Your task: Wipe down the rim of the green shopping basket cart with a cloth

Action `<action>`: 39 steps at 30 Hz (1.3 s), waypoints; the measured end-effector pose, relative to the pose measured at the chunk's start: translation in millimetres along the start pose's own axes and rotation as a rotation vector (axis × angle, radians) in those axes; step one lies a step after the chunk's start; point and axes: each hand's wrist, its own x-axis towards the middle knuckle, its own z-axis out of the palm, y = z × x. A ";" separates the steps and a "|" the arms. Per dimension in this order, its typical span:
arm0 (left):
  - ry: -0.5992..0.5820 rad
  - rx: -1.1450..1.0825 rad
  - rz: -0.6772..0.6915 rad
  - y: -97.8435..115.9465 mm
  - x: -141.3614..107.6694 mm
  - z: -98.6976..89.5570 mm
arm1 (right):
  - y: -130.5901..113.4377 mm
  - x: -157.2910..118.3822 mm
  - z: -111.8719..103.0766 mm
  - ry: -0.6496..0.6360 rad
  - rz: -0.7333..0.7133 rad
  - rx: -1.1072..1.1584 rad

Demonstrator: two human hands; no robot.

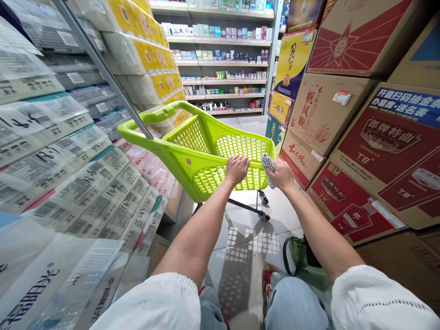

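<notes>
A lime-green plastic shopping cart (173, 167) stands in front of me, its side towards me and its handle at the upper left. My left hand (237, 168) is closed over the near top rim of the basket, right of its middle. Near the basket's right end, my right hand (280, 174) is closed on a grey-and-white striped cloth (268, 162), which lies against the corner of the rim. The cloth's lower end hangs below my fingers. Nothing shows inside the basket through its lattice walls.
Wrapped packs (68, 151) are stacked along the left, with yellow-and-white packs (151, 59) behind the cart. Cartons (330, 105) rise on the right. Shelves of small boxes (223, 42) stand at the back. A dark green bag (311, 270) lies on the floor by my legs.
</notes>
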 end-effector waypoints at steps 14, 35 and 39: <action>-0.079 -0.021 0.094 36.1 -13.9 -11.0 | -51.8 -22.2 -21.1 -0.040 0.116 0.078; -0.020 0.005 0.080 12.0 -18.6 10.9 | -55.3 -23.9 -5.5 -0.052 0.047 0.306; -0.038 -0.022 0.100 8.2 -15.5 12.2 | -19.6 -10.6 -6.3 -0.117 0.041 0.369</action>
